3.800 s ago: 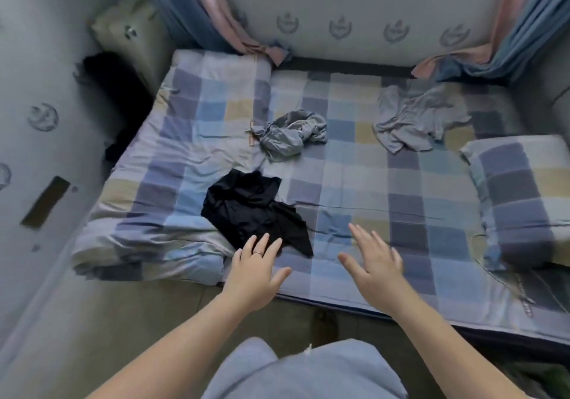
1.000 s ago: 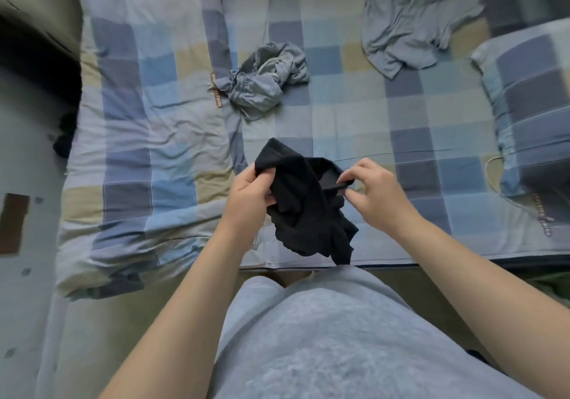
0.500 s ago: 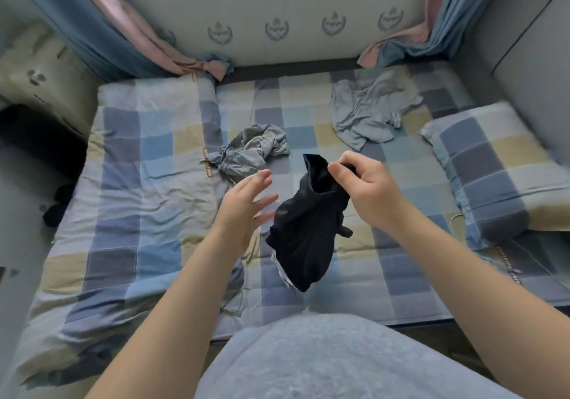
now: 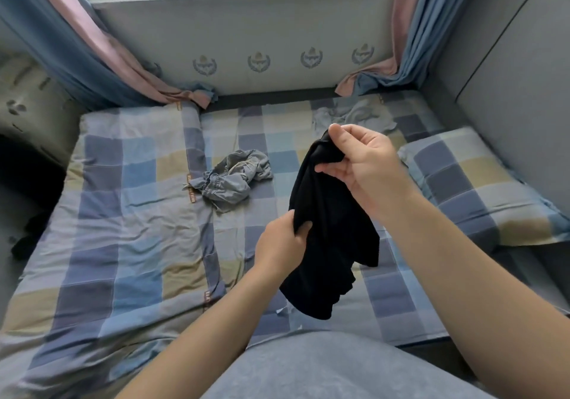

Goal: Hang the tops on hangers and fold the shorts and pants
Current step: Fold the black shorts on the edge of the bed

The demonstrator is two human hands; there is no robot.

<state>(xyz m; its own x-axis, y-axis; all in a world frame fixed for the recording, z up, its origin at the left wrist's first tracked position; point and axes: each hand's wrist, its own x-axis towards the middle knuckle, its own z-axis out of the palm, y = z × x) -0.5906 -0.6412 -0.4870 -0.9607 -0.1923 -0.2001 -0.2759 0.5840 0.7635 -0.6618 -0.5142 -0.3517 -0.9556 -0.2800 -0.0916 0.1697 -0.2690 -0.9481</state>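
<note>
The right hand (image 4: 367, 167) pinched the top edge of the black garment (image 4: 327, 244) between thumb and curled fingers, a little above the centre of the frame. The left hand (image 4: 282, 246), lower and more to the left, gripped the side edge of the same cloth with closed fingers. The garment hung between the two hands in the air above the bed (image 4: 123, 213), and its lower end dropped toward the bottom centre. It was bunched and very dark, so its shape and its kind could not be made out, and it covered the left fingertips. Both forearms came up from the lower edge of the frame; the right wrist was bent so that the palm faced the camera. On the checked sheet left of centre lay a crumpled grey garment (image 4: 234, 179). A light grey garment (image 4: 354, 116) lay further up, partly hidden behind the right hand. A checked pillow (image 4: 468, 183) rested at the right side of the frame.
</note>
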